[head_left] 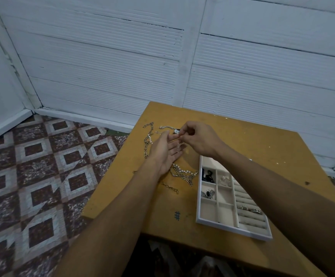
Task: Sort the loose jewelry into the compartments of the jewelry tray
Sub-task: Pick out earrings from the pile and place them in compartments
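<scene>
Two hands work together above the far part of the yellow table [262, 152]. The left hand [165, 154] lies palm up with its fingers straight and relaxed, so it serves as a small surface for catching. The right hand [201, 139] pinches, between thumb and forefinger, the top of a small silver piece [179, 147]. This piece hangs down onto the left palm, or just above it. Whether it is an earring or a short chain is not possible to tell. Holding it by one end probably lets it hang free, so that its kind can be judged before a place is chosen.

The other loose jewelry lies on the table, left of the jewelry tray [232, 229]. There is a long link chain [147, 144] beside the left hand and a bracelet with a dark charm [171, 128] behind the fingers. A pearl strand [184, 172] is tangled with chain links near the tray's corner. A short chain [170, 186] lies nearer to the person.

The tray stands on the right, partly under the right forearm. Its compartments already hold a black item [208, 175], a silver ornament [208, 193] and some rings [249, 209] in the padded rolls. The sorting seems begun but far from finished, because the chains wait outside.
</scene>
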Demonstrator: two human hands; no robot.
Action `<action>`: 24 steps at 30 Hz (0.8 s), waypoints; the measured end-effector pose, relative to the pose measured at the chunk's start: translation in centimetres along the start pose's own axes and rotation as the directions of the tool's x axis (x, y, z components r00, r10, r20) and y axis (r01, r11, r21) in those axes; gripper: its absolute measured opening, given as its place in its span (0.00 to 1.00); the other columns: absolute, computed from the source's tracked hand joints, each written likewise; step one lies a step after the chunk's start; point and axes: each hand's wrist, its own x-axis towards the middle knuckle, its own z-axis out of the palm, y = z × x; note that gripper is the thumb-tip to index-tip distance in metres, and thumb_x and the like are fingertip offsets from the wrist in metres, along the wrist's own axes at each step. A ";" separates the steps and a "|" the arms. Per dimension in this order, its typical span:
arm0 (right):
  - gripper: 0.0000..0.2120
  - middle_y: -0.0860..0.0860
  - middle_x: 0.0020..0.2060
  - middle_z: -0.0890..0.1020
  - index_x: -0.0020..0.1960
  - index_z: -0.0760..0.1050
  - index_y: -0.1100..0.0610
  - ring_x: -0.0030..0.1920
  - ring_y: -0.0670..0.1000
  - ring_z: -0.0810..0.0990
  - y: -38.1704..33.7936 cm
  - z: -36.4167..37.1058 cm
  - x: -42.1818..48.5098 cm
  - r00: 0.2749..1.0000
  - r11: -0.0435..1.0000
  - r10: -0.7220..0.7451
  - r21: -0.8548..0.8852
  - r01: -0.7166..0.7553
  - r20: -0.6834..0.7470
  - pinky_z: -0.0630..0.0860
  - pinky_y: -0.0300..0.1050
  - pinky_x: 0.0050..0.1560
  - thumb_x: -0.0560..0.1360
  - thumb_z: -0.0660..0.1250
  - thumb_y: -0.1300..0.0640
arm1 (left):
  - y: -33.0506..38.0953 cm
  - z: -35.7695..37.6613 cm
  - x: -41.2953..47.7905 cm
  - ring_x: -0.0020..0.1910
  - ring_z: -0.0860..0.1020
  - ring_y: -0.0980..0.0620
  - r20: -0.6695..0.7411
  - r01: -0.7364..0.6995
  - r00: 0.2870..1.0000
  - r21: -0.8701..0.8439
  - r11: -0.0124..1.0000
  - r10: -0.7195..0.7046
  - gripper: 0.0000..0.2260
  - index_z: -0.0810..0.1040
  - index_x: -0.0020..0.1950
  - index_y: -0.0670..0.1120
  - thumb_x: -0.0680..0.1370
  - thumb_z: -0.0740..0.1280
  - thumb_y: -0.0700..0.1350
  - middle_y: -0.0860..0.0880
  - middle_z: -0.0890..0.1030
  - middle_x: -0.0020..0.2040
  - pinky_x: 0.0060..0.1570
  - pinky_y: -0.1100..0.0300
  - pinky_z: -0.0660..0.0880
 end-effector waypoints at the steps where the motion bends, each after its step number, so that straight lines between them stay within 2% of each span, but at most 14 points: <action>1: 0.03 0.46 0.32 0.76 0.47 0.78 0.59 0.28 0.38 0.74 -0.1 -0.1 0.0 1.000 1.000 0.001 0.009 -0.001 -0.001 0.66 0.24 0.28 0.75 0.67 0.64 | 0.0 0.1 -0.1 0.54 0.80 0.45 0.010 0.008 1.000 -0.015 1.000 -0.008 0.17 0.76 0.56 0.41 0.83 0.55 0.52 0.40 0.80 0.56 0.56 0.52 0.76; 4: 0.02 0.47 0.34 0.78 0.45 0.79 0.58 0.31 0.42 0.76 -0.4 -0.5 -0.2 1.000 1.000 -0.001 0.008 0.001 -0.015 0.67 0.26 0.28 0.75 0.67 0.63 | 0.0 0.3 -0.6 0.55 0.80 0.44 0.034 0.038 0.999 -0.043 0.998 -0.036 0.17 0.77 0.56 0.41 0.82 0.55 0.52 0.40 0.80 0.57 0.60 0.51 0.75; 7: 0.03 0.48 0.37 0.80 0.44 0.79 0.55 0.36 0.45 0.77 -0.2 -0.7 -0.3 0.999 1.000 0.003 -0.011 -0.003 -0.034 0.70 0.32 0.34 0.74 0.68 0.62 | -0.1 0.8 -1.0 0.54 0.81 0.45 0.060 0.077 0.995 -0.055 0.996 -0.074 0.19 0.77 0.59 0.41 0.82 0.55 0.53 0.40 0.80 0.58 0.61 0.51 0.74; 11: 0.04 0.49 0.37 0.81 0.43 0.78 0.55 0.38 0.48 0.80 0.1 -1.3 -0.9 0.998 1.000 0.027 -0.002 -0.027 -0.057 0.75 0.37 0.39 0.73 0.68 0.63 | -0.2 1.8 -1.9 0.55 0.80 0.44 0.073 0.117 0.991 -0.055 0.992 -0.113 0.20 0.75 0.62 0.39 0.82 0.55 0.52 0.39 0.80 0.59 0.62 0.50 0.74; 15: 0.04 0.51 0.38 0.82 0.43 0.79 0.55 0.41 0.52 0.83 0.6 -1.8 -2.2 0.997 0.999 0.038 0.016 -0.037 -0.067 0.78 0.46 0.44 0.72 0.69 0.63 | -0.6 2.7 -3.2 0.54 0.81 0.45 0.093 0.137 0.986 -0.010 0.991 -0.135 0.19 0.76 0.62 0.39 0.82 0.55 0.52 0.40 0.81 0.56 0.54 0.54 0.77; 17: 0.03 0.50 0.37 0.82 0.43 0.80 0.55 0.41 0.51 0.82 1.0 -2.2 -2.9 0.996 0.999 0.041 0.008 -0.041 -0.077 0.77 0.44 0.44 0.72 0.70 0.62 | -1.0 3.0 -3.7 0.54 0.81 0.44 0.100 0.151 0.984 0.005 0.989 -0.150 0.19 0.76 0.62 0.39 0.82 0.55 0.52 0.40 0.82 0.56 0.53 0.54 0.77; 21: 0.03 0.48 0.35 0.80 0.43 0.81 0.56 0.36 0.44 0.77 1.7 -3.0 -4.9 0.993 0.998 0.058 0.018 -0.057 -0.098 0.70 0.28 0.36 0.72 0.70 0.62 | -2.0 3.7 -4.7 0.53 0.81 0.44 0.115 0.184 0.975 0.052 0.982 -0.189 0.20 0.75 0.62 0.39 0.82 0.56 0.52 0.40 0.81 0.57 0.54 0.53 0.77; 24: 0.03 0.47 0.34 0.80 0.43 0.80 0.56 0.35 0.42 0.76 2.3 -3.5 -6.5 0.991 0.997 0.069 0.029 -0.066 -0.112 0.69 0.25 0.34 0.72 0.71 0.62 | -2.7 4.2 -5.5 0.53 0.80 0.43 0.123 0.214 0.967 0.075 0.974 -0.222 0.19 0.75 0.61 0.37 0.82 0.56 0.51 0.39 0.81 0.55 0.55 0.52 0.77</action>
